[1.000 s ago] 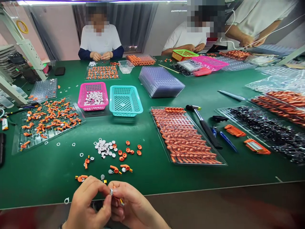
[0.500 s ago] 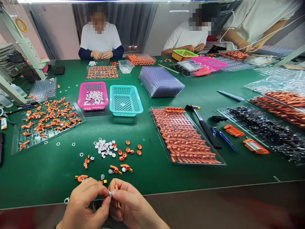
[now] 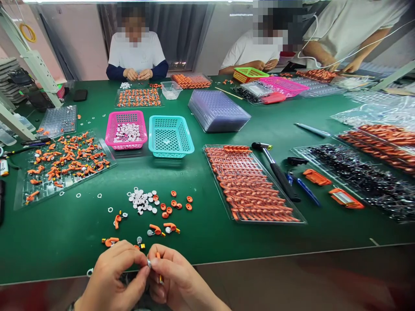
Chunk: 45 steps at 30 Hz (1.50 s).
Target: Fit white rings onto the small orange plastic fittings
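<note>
My left hand pinches a small silvery disc between thumb and forefinger, just past the table's near edge. My right hand meets it at the disc and has an orange earbud-like housing with a gold end in its closed fingers. Much of that housing is hidden by the fingers. Just beyond the hands lie similar orange housings with gold ends and small discs attached. Farther on are a pile of white round pads and several loose orange caps.
A tray of orange housings lies left. Behind stand a pink basket of white pieces and a turquoise basket. Stacked clear trays, a filled orange tray, a hammer and black parts are rightward. Three people work opposite.
The view has shifted very slightly. Both my hands keep the same pinch at the silvery disc, with only a tiny movement of the fingers.
</note>
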### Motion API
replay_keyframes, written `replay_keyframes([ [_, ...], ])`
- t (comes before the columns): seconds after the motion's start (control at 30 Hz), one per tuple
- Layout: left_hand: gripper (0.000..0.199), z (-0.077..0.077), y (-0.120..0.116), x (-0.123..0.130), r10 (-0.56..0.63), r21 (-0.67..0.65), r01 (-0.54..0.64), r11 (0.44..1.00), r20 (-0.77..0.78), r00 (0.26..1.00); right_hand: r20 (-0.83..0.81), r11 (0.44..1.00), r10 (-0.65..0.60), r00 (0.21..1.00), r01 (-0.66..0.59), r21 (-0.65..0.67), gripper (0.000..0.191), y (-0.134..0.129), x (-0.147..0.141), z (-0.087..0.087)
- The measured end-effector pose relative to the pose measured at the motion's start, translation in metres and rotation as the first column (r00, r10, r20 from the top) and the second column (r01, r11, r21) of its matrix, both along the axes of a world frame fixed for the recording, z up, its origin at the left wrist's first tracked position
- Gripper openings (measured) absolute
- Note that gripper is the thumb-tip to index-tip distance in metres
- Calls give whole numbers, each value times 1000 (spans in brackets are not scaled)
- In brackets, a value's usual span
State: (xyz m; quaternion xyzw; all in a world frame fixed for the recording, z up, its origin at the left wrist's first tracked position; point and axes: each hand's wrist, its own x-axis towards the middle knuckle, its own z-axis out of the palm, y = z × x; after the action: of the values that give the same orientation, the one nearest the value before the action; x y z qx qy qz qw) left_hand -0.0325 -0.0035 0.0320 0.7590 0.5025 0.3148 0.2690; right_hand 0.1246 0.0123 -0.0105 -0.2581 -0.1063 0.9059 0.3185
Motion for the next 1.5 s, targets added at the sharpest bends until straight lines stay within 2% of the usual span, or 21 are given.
replay_keyframes([
  [0.5, 18, 2, 2, 7, 119, -94, -111, 989, 84, 989, -67, 998, 68, 995, -68, -5, 33, -1, 1, -5],
  [0.67, 17, 4, 5, 9, 130, -126, -114, 985, 125, 984, -54, 996, 68, 996, -70, -49, 30, -1, 1, -2],
  [0.8, 16, 4, 6, 9, 136, -125, -122, 985, 106, 985, -55, 996, 67, 996, -70, -52, 27, -2, 0, -1],
  [0.93, 15, -1, 2, 7, 136, -125, -129, 984, 50, 989, -57, 999, 20, 998, -22, -31, 33, -1, -1, -5],
  [1.23, 15, -8, -7, 10, 195, 58, -196, 979, 21, 981, 119, 993, -108, 987, 102, 58, 40, -4, -5, -3],
  [1.4, 14, -16, -7, 10, 185, 197, -179, 964, -15, 983, 168, 987, -152, 974, 139, 85, 44, -7, -9, -3],
  [1.5, 15, -17, -5, 9, 179, 228, -166, 959, -36, 983, 174, 984, -162, 971, 148, 95, 45, -7, -10, -4],
])
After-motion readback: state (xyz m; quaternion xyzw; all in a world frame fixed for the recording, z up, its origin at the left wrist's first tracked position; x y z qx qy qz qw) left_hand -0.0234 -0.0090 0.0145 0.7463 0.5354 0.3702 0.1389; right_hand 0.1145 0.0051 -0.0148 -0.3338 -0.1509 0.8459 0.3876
